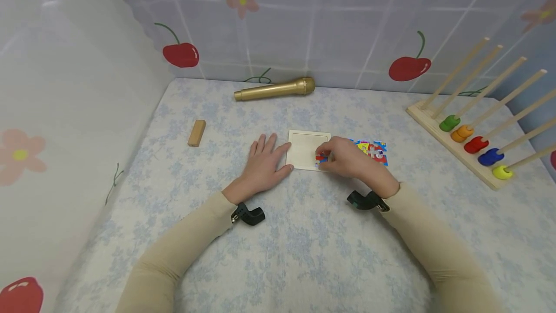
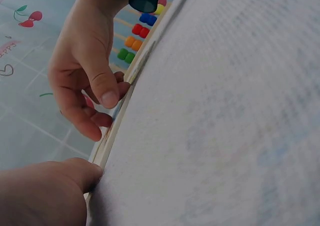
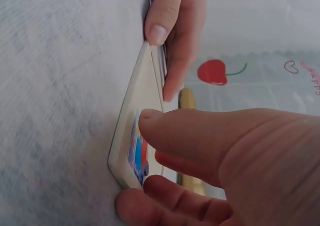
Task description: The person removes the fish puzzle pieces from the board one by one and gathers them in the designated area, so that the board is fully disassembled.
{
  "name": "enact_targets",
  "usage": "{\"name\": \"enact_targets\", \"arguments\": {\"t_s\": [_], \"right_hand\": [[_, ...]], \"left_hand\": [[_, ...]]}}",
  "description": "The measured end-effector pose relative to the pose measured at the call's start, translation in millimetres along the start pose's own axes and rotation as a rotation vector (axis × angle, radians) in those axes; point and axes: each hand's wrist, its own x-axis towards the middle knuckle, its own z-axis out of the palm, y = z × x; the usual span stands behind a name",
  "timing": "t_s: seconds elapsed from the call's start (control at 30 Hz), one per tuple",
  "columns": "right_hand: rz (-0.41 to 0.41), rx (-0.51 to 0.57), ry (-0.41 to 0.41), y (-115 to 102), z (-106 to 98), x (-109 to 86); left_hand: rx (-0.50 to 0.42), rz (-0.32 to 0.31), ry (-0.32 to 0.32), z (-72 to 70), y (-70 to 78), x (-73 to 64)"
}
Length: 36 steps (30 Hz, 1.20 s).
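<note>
A shallow pale wooden puzzle tray (image 1: 301, 151) lies on the cloth between the two hands. My left hand (image 1: 262, 165) rests flat on the table, its spread thumb and index finger touching the tray's left edge. Over the tray's near right corner, my right hand (image 1: 345, 157) has its thumb and curled fingers at opposite edges of a blue and red puzzle piece (image 3: 138, 148), which lies nearly flat in the corner. Other colourful puzzle pieces (image 1: 379, 152) lie right of the tray, partly hidden behind the right hand.
A gold toy microphone (image 1: 273, 91) lies along the back. At the left is a small wooden block (image 1: 197, 133). A wooden bead rack (image 1: 456, 146) with upright rods and coloured beads stands at the right. Patterned curtain (image 1: 286, 28) borders the table's back.
</note>
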Motion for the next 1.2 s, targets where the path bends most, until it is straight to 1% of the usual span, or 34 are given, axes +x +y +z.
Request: {"name": "enact_targets", "arguments": {"t_s": [0.2,0.43,0.6,0.93,1.2], "right_hand": [[0.010,-0.008,-0.012,-2.3,3.1,-0.1],[0.001,-0.018,-0.009,-1.7,5.8,-0.5],[0.009,-0.013,-0.009,-2.4,5.7,-0.7],[0.033,-0.012,-0.009,-2.9,6.1,-1.6],[0.039,-0.011,0.032,-2.9,7.6,-2.5]], "left_hand": [[0.000,0.003,0.002,0.6,-0.5,0.2],[0.007,0.001,-0.004,2.1,-1.6,1.0],[0.009,0.000,0.003,2.5,-1.8,0.7],[0.009,-0.005,-0.008,1.2,-1.1,1.2],[0.007,-0.009,-0.008,1.1,-0.6,1.6]]}}
